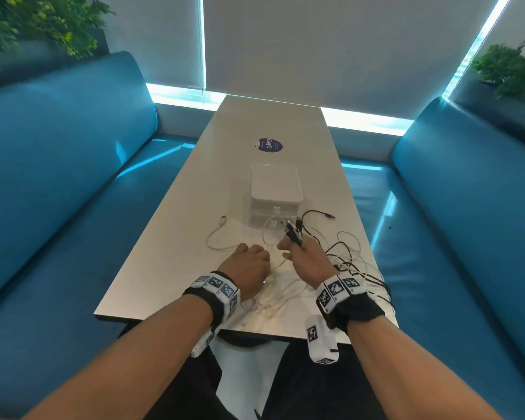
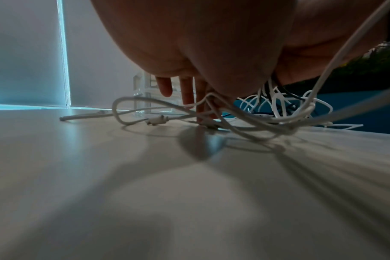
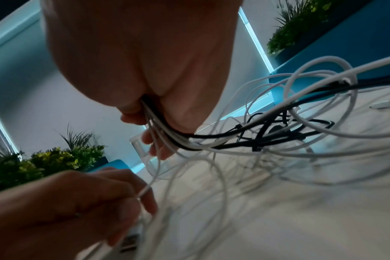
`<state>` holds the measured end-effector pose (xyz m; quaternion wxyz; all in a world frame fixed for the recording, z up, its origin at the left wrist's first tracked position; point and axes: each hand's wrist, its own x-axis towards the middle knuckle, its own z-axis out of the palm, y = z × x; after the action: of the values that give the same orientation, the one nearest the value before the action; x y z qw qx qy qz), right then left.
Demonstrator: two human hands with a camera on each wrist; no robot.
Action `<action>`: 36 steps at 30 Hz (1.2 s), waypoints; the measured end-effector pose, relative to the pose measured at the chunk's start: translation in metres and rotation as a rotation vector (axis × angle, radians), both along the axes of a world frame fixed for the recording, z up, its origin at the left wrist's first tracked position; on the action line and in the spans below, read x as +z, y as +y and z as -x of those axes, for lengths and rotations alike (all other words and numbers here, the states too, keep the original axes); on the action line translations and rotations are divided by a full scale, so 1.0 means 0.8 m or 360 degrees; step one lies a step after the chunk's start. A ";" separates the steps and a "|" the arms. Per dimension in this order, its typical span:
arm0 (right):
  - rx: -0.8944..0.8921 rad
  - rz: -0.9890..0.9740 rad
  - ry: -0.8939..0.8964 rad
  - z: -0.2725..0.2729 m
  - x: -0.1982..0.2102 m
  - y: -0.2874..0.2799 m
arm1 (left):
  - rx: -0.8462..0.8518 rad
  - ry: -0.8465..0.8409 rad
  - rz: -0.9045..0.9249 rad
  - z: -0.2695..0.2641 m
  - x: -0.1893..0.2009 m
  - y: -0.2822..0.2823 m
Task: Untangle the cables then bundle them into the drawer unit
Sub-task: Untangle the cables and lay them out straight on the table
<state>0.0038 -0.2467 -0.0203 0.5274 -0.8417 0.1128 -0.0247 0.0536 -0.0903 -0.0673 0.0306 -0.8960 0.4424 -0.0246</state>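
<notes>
The tangle of thin white and black charging cables (image 1: 343, 262) lies loose and looped at the near right corner of the pale rectangular table (image 1: 176, 237). My right hand (image 1: 308, 257) grips a gathered bunch of plug ends; my left hand (image 1: 249, 269) pinches one white strand. I should draw it out slowly, keeping loops slack. The clear plastic drawer unit (image 1: 275, 197) stands just beyond.

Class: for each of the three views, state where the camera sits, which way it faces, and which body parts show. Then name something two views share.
Head: above, looking down the table; both forearms, left hand, right hand.
Left wrist: under the palm, low along the tabletop; fingers over white cables.
Right wrist: under the palm; right hand gripping a cable bundle.
Shared: the clear drawer unit.
</notes>
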 end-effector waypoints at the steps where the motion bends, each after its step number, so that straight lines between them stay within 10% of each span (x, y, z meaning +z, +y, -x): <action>1: 0.0035 -0.0044 -0.0024 0.000 0.003 0.002 | 0.0006 0.0006 -0.0006 0.001 0.000 -0.004; 4: 0.0137 -0.0086 0.0046 0.004 0.012 0.007 | -0.0004 0.0049 -0.0021 0.004 0.005 -0.015; 9: 0.0270 0.0735 0.0224 0.013 0.004 -0.016 | 0.0015 0.0095 -0.0163 -0.018 0.015 0.005; 19: 0.0052 0.0486 0.0205 -0.002 0.011 0.002 | 0.0070 0.0090 -0.0202 -0.018 0.031 -0.006; 26: 0.0334 0.0836 0.0347 -0.001 0.003 0.004 | 0.0033 -0.0005 -0.0257 -0.013 0.039 -0.010; 36: -0.0134 0.1315 0.0375 -0.001 0.000 -0.032 | 0.0200 0.0178 -0.0290 -0.030 0.028 0.024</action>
<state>0.0048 -0.2723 -0.0205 0.1281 -0.9739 0.1873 0.0070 0.0773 -0.0714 -0.0445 0.0887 -0.9154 0.3868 0.0677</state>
